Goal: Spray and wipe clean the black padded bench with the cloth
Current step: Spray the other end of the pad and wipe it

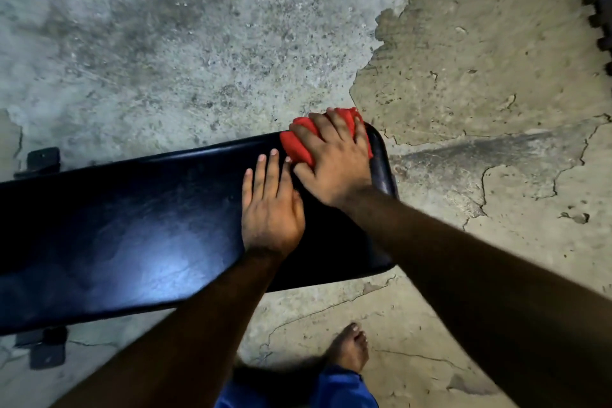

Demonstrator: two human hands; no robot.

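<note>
Pressing our right hand [334, 156] down on the bunched red cloth [299, 139], we hold it with fingers spread over it at the far right corner of the black padded bench [132, 235]. Our left hand [270, 209] lies flat and open on the padding just beside it — holding nothing. A bare foot [349, 349] stands on the cracked concrete floor [496, 76] — close to the bench's near edge.

The black padded table [132, 235], glossy with a bright glare patch, runs from the left edge toward centre right. A bunched red cloth [299, 139] lies at its far right corner, pressed flat against the padding.
</note>
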